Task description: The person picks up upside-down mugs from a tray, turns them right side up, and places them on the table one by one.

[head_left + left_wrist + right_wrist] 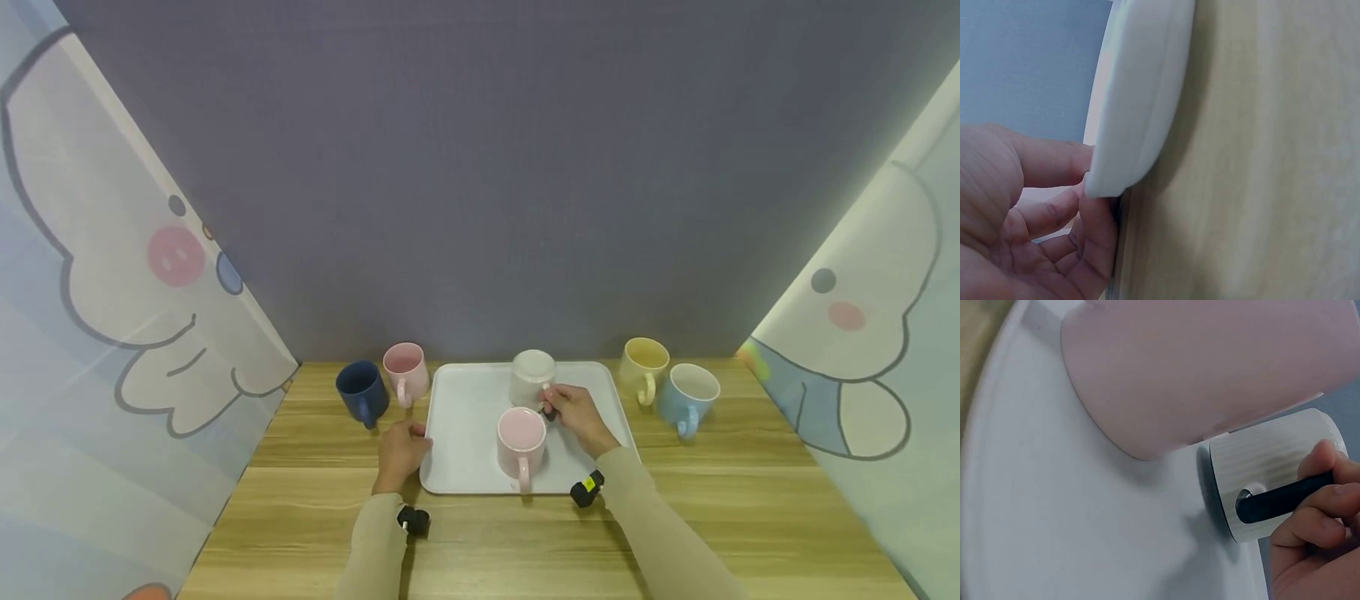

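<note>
A white rectangular tray (461,425) lies on the table. My left hand (402,454) pinches its left edge; in the left wrist view the thumb presses the rim (1132,106) from above, with fingers curled below. On the tray's back part a white ribbed mug (528,385) stands upside down, base up. My right hand (576,415) grips this mug by its handle, which looks dark (1285,500) in the right wrist view. Just in front of it stands a pink mug (519,454), its handle towards me; its lower side fills the top of the right wrist view.
Left of the tray are a dark blue mug (363,392) and another pink mug (408,379). To its right stand a yellow mug (637,371) and a light blue mug (678,408). A grey wall (510,183) rises behind the wooden table (510,542).
</note>
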{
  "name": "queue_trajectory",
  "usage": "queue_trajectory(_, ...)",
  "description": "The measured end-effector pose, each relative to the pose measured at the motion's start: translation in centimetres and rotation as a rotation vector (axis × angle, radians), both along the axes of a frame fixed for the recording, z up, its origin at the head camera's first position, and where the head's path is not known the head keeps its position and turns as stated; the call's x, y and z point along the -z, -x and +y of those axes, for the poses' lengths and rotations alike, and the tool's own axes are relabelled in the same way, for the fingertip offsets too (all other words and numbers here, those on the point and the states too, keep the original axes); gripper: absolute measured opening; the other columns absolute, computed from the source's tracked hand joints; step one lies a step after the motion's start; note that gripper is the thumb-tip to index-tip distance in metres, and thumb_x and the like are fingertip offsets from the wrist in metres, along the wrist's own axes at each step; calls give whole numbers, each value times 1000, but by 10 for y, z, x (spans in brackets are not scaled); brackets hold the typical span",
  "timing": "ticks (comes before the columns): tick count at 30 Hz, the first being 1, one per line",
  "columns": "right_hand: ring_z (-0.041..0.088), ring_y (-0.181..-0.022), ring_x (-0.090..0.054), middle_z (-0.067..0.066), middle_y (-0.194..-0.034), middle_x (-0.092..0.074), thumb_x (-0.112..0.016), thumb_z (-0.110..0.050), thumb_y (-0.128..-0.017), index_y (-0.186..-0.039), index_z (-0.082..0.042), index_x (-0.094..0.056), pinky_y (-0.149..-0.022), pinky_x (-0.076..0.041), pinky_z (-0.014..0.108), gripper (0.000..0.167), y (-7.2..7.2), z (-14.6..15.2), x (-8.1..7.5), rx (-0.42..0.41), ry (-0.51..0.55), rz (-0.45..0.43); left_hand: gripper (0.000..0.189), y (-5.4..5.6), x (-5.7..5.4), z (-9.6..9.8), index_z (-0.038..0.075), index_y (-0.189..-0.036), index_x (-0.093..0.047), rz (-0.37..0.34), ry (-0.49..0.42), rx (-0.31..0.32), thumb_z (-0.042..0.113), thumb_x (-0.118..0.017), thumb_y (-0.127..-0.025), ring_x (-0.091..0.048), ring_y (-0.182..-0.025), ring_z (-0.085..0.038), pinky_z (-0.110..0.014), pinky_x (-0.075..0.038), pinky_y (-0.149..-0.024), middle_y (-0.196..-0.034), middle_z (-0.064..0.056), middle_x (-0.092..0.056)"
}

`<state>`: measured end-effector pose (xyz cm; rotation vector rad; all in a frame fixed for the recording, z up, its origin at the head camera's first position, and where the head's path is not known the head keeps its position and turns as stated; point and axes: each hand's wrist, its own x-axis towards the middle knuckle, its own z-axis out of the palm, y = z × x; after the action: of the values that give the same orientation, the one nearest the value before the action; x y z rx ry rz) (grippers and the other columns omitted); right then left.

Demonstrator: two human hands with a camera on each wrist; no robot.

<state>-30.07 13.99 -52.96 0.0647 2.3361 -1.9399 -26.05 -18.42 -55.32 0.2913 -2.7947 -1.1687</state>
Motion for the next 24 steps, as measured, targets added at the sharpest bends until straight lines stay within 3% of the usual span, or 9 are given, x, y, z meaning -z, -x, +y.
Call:
queue_trajectory(16, 8, -59, -38, -3, -73, -56, -56, -20, -106, -101, 6, -65, -55, -32, 20, 29, -13, 9, -41, 54, 25, 72, 12, 0, 2, -1, 3, -89, -74, 7, 1, 10, 8, -75, -78, -67, -80, -27, -39, -51, -71, -84, -10, -75)
queue_trajectory(24, 5, -59, -40, -5, -70, -57, -58, -18, -105, -101, 11, -65, -53, -31, 19, 30, -18, 10, -57, 71, 58, 94, 11, 1, 1, 0, 4, -88, -74, 13, 2, 7, 8, -75, -78, -66, -78, -26, -37, -50, -70, -82, -10, -74)
